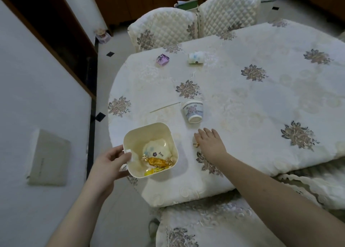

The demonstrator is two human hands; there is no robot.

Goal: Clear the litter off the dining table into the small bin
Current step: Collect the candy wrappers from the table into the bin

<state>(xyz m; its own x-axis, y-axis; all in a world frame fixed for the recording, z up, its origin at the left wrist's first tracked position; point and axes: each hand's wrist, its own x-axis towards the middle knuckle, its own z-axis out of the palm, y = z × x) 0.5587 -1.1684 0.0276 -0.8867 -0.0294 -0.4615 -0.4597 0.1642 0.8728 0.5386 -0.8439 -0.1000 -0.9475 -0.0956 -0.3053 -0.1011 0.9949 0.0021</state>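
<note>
Left hand [110, 160] grips bin [169, 134] rim at 9 o'clock. Right hand [211, 144] flat, fingers extended, possibly covering gold wrapper [196, 145]; grasp unclear. Paper cup [192, 111] at its 12 o'clock.

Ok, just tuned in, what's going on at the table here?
A person is clearing litter. The left hand holds the bin at the table edge; it already holds a crushed cup and gold wrappers. The right hand lies flat over a small gold wrapper. Two cups and a purple wrapper remain.
</note>
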